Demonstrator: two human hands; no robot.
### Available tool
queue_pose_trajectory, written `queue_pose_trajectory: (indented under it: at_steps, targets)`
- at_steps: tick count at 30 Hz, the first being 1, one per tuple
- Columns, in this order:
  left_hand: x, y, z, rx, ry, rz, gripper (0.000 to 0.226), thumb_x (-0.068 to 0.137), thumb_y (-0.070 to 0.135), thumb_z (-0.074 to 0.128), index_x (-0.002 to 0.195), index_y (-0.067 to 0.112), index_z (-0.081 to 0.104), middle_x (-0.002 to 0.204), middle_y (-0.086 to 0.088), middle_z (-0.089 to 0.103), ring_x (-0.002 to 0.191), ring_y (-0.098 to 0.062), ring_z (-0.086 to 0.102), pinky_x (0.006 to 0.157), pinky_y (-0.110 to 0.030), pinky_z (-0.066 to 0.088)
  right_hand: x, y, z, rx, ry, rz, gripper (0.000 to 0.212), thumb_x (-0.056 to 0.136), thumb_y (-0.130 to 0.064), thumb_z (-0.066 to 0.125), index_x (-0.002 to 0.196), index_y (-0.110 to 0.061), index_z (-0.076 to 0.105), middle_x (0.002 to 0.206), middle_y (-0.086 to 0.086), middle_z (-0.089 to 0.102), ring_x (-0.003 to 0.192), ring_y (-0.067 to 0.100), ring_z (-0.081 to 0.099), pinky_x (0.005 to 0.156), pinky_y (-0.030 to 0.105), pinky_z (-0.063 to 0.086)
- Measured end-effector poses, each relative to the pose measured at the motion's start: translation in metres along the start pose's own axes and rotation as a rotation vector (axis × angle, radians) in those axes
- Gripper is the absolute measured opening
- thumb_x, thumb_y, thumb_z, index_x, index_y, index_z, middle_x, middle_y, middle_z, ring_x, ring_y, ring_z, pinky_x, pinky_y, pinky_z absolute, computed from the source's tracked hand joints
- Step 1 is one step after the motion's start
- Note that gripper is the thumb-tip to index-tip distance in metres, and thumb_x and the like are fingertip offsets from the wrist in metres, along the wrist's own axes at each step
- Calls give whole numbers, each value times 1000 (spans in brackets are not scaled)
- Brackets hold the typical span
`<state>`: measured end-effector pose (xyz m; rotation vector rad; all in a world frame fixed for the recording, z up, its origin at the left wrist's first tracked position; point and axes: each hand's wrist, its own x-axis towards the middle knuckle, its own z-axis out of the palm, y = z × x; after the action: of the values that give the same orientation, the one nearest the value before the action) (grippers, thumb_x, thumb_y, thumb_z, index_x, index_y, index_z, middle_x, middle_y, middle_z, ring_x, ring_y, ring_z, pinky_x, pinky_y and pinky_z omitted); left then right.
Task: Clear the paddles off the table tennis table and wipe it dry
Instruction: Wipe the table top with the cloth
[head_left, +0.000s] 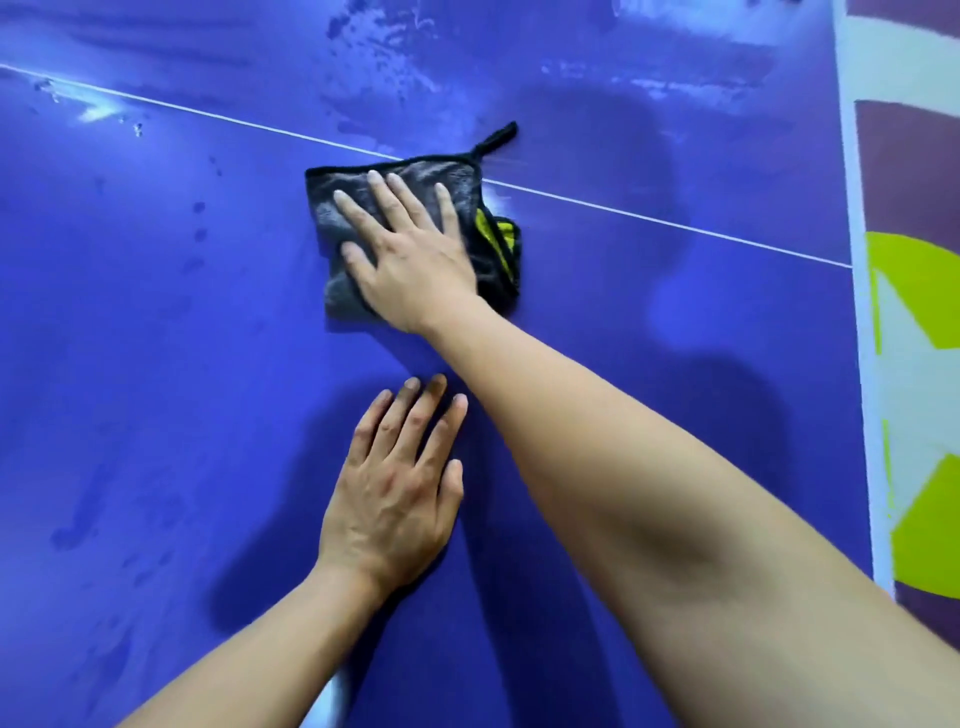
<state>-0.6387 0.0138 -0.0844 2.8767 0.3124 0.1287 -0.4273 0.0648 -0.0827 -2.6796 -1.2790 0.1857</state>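
Presses a folded grey cloth (326, 208) onto the blue table (156, 395) at its white line (208, 115), right hand (415, 265) fingers spread. Rests left hand (395, 499) flat, empty, nearby. Could smear far droplets (395, 78) if cloth saturates.

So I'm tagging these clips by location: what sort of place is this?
Probably a games or sports room, though little else shows. The blue table tennis table with its white line fills the view, and the floor beside it is painted in maroon, white and lime shapes.
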Motion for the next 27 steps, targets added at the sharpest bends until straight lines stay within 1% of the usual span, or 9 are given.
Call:
queue_pose_trajectory:
  at_steps: [3, 6, 9, 13, 15, 17, 19, 24, 27]
  targets:
    - [3, -5, -1, -13, 8, 22, 57, 95, 28, 47, 150, 12, 46, 159, -11, 39, 149, -30, 34, 119, -53, 30, -4, 2, -6, 29, -11, 47, 56, 106, -53, 27, 161, -43, 20, 172, -3, 11, 158, 12, 5, 125, 52, -5]
    - [3, -5, -2, 17, 19, 20, 56, 97, 30, 40, 149, 11, 47, 159, -10, 38, 147, -31, 35, 121, -52, 28, -33, 30, -7, 51, 45, 204, 59, 105, -54, 28, 162, -41, 20, 172, -1, 11, 158, 15, 4, 125, 53, -6]
    - [4, -3, -1, 29, 13, 24, 56, 96, 31, 39, 148, 11, 48, 159, -10, 39, 146, -34, 37, 122, -51, 24, -76, 105, -19, 41, 98, 394, 60, 104, -54, 30, 161, -41, 21, 172, 0, 14, 158, 16, 8, 125, 54, -3]
    - [4, 2, -2, 14, -13, -10, 56, 96, 31, 37, 148, 11, 46, 159, -9, 37, 147, -35, 34, 123, -49, 21, -159, 216, -39, 37, 144, 680, 59, 105, -54, 30, 162, -41, 21, 172, -1, 14, 158, 15, 9, 126, 53, -2]
    - [3, 6, -4, 7, -18, -19, 57, 95, 30, 37, 148, 11, 46, 159, -9, 37, 147, -35, 34, 124, -48, 20, -204, 256, -45, 37, 177, 803, 59, 105, -53, 30, 162, -39, 23, 172, 1, 15, 158, 17, 11, 126, 54, -1]
    - [4, 7, -5, 5, -13, -18, 56, 95, 30, 37, 148, 11, 46, 159, -9, 37, 147, -34, 33, 124, -47, 19, -234, 278, -45, 49, 197, 895, 60, 104, -53, 28, 162, -36, 23, 171, 4, 15, 158, 19, 11, 126, 54, -1]
    - [4, 8, -4, 1, -15, -23, 56, 95, 30, 38, 148, 12, 45, 159, -8, 37, 148, -32, 33, 124, -46, 19, -242, 285, -43, 37, 219, 935, 62, 104, -54, 26, 162, -34, 24, 171, 5, 14, 158, 21, 10, 126, 54, -1]
    - [2, 9, -5, -37, 18, -20, 54, 96, 27, 41, 148, 11, 46, 158, -10, 39, 148, -32, 33, 124, -46, 20, -239, 287, -42, 10, 226, 927, 63, 103, -54, 24, 162, -34, 24, 171, 7, 16, 158, 22, 11, 126, 55, 0]
    - [-5, 9, -9, -61, 56, -29, 52, 94, 20, 47, 144, 6, 52, 151, -16, 47, 140, -36, 44, 117, -50, 31, -237, 276, -41, 14, 208, 951, 66, 101, -55, 21, 163, -32, 22, 171, 8, 14, 158, 23, 11, 126, 57, 1]
